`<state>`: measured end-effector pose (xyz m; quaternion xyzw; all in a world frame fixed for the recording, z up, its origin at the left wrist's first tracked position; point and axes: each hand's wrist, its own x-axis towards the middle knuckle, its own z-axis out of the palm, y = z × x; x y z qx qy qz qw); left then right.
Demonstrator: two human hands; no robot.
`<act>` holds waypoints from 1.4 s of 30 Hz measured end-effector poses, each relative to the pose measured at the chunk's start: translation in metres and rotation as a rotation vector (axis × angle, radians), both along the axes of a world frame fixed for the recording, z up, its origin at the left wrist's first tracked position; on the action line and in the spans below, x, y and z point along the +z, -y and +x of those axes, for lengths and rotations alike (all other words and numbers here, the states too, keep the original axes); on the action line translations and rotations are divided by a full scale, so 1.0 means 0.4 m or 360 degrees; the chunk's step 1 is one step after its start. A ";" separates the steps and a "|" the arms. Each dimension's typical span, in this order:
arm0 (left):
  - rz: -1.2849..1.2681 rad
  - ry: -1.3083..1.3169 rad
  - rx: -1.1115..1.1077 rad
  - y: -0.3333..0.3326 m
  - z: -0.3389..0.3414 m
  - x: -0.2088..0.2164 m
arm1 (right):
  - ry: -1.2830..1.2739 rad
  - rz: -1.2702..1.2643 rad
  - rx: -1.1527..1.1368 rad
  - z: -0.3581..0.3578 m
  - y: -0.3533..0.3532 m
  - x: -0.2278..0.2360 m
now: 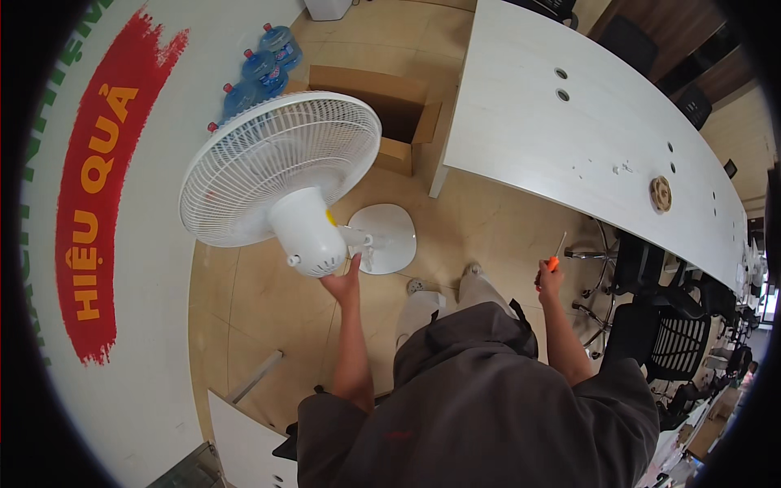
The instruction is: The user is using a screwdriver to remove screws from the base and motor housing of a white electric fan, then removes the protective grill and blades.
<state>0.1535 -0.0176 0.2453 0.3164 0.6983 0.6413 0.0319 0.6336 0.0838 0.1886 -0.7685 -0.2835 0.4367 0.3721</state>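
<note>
White pedestal fan stands on the floor, front-left of the person, stem roughly upright. Left hand grips under the motor housing. Right hand, well apart to the right, is closed on an orange-handled screwdriver, tip up. Left hand nearer.

Single view only: head-worn fisheye camera, looking steeply down over wearer's chest and legs toward tiled floor. Picture upright, not mirrored. Forearms enter from lower edge; left hand and right hand sit near centre, close to lens. Wide field takes in white fan at left-centre, long white table at upper right, wall at left. Straight edges bow toward dark circular rim. No second view for overlap.
</note>
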 end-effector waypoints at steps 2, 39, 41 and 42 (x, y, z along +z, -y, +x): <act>0.0005 0.0258 0.0070 -0.036 -0.001 0.014 | 0.0023 -0.0024 0.0094 -0.025 -0.015 0.038; -0.0507 -0.0380 0.0301 -0.052 -0.279 0.108 | 0.0498 -0.0326 -0.0034 0.173 0.203 0.039; -0.0400 -0.0398 0.0189 -0.092 -0.257 0.153 | 0.0453 -0.0249 0.0031 0.141 0.177 0.021; -0.0274 -0.0046 0.0091 -0.102 -0.247 0.185 | 0.0412 -0.0231 0.0012 0.125 0.161 0.018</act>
